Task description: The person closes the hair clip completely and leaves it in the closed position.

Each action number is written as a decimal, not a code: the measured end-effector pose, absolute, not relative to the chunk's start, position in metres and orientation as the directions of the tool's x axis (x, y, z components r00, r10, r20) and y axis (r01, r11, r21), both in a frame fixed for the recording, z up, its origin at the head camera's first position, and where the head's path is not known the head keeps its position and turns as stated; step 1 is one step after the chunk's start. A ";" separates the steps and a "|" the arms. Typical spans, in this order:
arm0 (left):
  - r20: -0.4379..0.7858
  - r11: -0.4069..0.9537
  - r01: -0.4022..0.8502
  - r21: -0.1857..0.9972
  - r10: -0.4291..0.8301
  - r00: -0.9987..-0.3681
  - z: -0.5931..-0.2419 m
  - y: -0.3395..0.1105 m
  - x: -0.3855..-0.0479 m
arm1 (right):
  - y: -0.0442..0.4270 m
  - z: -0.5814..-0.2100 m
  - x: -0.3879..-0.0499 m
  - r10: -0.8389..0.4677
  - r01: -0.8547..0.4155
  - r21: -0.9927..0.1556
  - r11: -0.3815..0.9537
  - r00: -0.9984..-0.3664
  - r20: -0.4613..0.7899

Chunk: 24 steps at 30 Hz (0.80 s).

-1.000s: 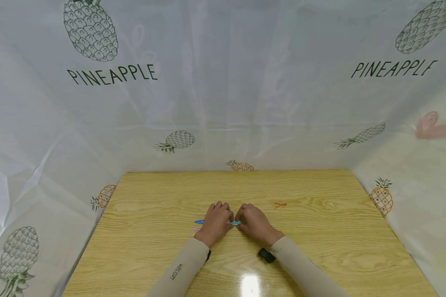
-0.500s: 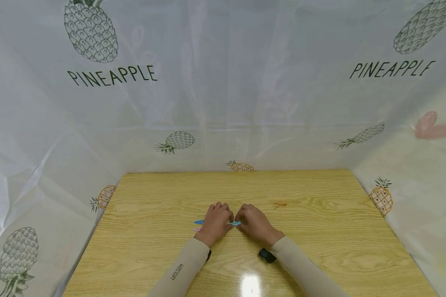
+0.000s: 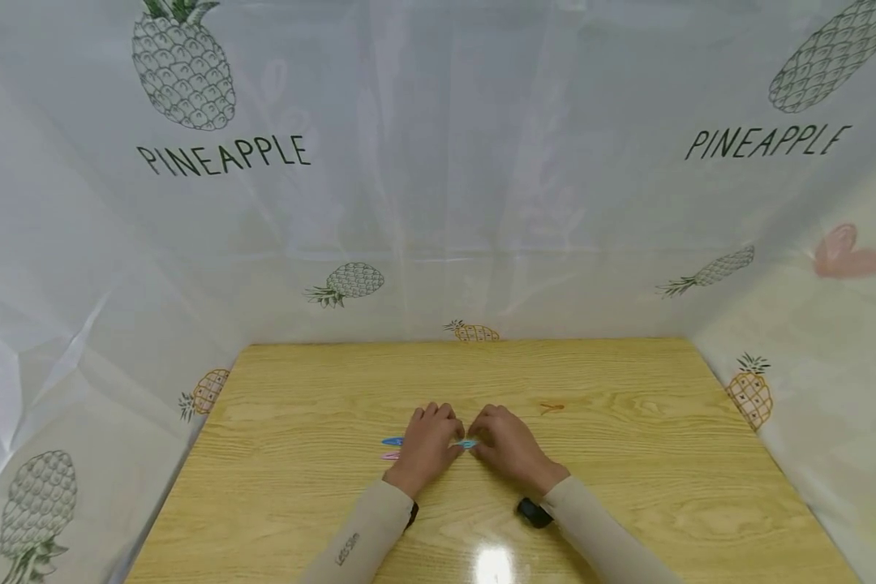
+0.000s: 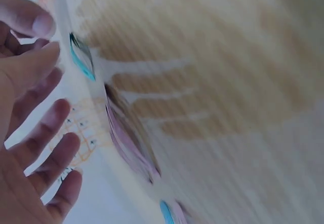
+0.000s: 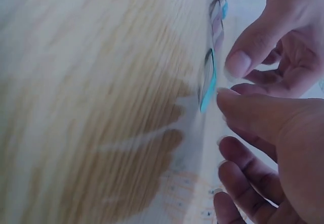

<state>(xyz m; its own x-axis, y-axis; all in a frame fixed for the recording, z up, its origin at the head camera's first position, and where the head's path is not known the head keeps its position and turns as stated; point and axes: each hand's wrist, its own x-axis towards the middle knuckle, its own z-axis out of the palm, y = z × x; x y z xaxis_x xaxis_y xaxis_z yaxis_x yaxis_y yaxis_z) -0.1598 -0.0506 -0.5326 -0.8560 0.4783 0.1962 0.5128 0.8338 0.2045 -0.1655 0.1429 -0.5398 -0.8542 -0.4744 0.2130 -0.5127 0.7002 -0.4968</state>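
Observation:
A teal snap hair clip (image 3: 467, 444) lies on the wooden table between my two hands. My left hand (image 3: 429, 446) hovers just left of it with fingers loosely bent. In the left wrist view the teal clip (image 4: 82, 57) sits apart from the thumb and fingers. From the other side, my right hand (image 3: 513, 446) is close to the clip's end, its fingers relaxed around nothing. The right wrist view shows the clip (image 5: 207, 82) near the thumb tip. Left of my left hand, a blue clip (image 3: 392, 441) and a pink clip (image 3: 390, 456) partly show.
On the wooden table (image 3: 299, 389), a small orange item (image 3: 551, 408), too small to identify, lies beyond my right hand. A pineapple-print sheet (image 3: 438, 203) hangs around the back and sides. Black wrist devices (image 3: 534, 513) sit under the sleeves.
The hands have let go of the teal clip, which they were pinching between them. My right hand has shifted slightly right, and the fingers of both hands have loosened.

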 end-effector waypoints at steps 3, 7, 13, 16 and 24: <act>0.218 0.836 0.509 0.204 0.468 -0.857 -0.534 -0.045 -0.157 | 0.150 -0.540 -0.163 -0.443 -0.500 -0.502 0.706 -0.864 0.239; 0.236 0.840 0.501 0.208 0.454 -0.859 -0.534 -0.035 -0.154 | 0.161 -0.537 -0.160 -0.394 -0.486 -0.498 0.718 -0.874 0.285; 0.282 0.843 0.498 0.201 0.437 -0.854 -0.535 -0.018 -0.154 | 0.179 -0.532 -0.160 -0.315 -0.462 -0.506 0.729 -0.882 0.351; 0.275 0.847 0.490 0.205 0.431 -0.860 -0.534 -0.008 -0.155 | 0.190 -0.532 -0.161 -0.274 -0.434 -0.519 0.736 -0.893 0.358; 0.227 0.857 0.470 0.213 0.424 -0.877 -0.529 0.013 -0.160 | 0.217 -0.535 -0.167 -0.208 -0.396 -0.528 0.751 -0.902 0.380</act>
<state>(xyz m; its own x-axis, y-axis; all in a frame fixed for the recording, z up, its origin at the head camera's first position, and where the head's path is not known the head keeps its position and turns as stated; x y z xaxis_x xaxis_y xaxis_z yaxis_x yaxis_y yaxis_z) -0.1603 0.0131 -0.5292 -0.8765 0.4242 0.2274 0.4698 0.8568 0.2125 -0.1674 0.2171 -0.5346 -0.9015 -0.2078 0.3796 -0.3955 0.7515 -0.5280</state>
